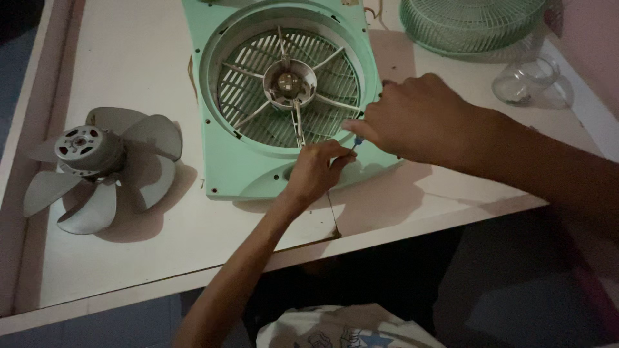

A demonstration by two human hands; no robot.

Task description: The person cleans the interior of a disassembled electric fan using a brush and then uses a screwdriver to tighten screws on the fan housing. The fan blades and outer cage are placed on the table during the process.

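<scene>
Both hands' fingers pinch small blue-tipped tool (354, 143) at green fan housing (258, 164) edge; tool axis unclear.

— What carries it all?
— A pale, worn surface (129, 58) with a raised rim, dimly lit.
— And around it?
— A pinkish wall (590, 32) at right; bluish floor (97, 332) below.
</scene>
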